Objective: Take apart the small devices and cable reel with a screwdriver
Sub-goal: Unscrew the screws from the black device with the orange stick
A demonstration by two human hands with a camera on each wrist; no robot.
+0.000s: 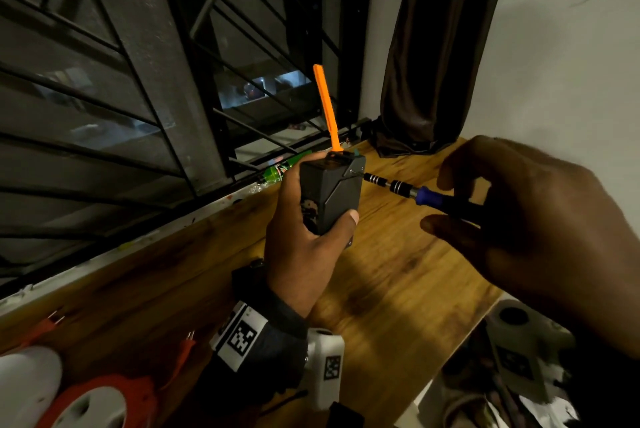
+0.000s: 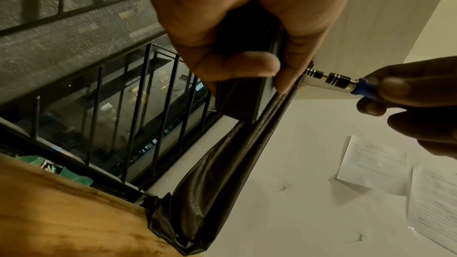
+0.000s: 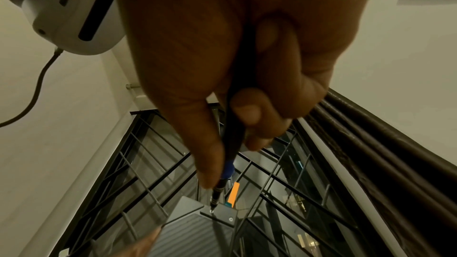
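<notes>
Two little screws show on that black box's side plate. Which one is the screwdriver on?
The screw nearer the plate's corner, with the screwdriver tip seated in it. The other screw, farther along the plate, sits untouched.

Small dark grey boxy device [image 1: 329, 192]: held upright above worktop, mid-scene, ribbed face visible from right wrist view, two small screws on upper right side face. Orange flat strip [image 1: 325, 109] sticks straight up from its top. Screwdriver [image 1: 412, 188]: black handle, blue collar, ringed black-and-silver bit holder; lies roughly level, right of device, tip seated on upper screw [image 3: 211, 211].
</notes>
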